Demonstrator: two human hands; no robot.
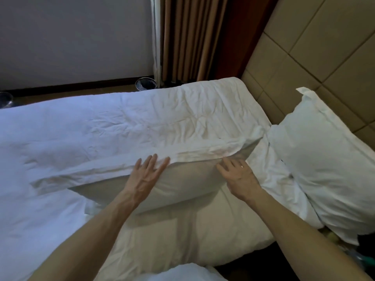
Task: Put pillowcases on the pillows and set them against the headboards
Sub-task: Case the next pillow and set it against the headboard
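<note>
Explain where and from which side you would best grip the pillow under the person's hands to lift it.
Probably grip the pillow at its two short ends, one of the hands on each side. It lies lengthwise across the bed, so end grips would likely stop the soft middle sagging.

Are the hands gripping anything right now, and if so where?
Nothing is gripped. The left hand and right hand lie open, fingers spread, pressing on the pillow at the pillowcase opening edge.
</note>
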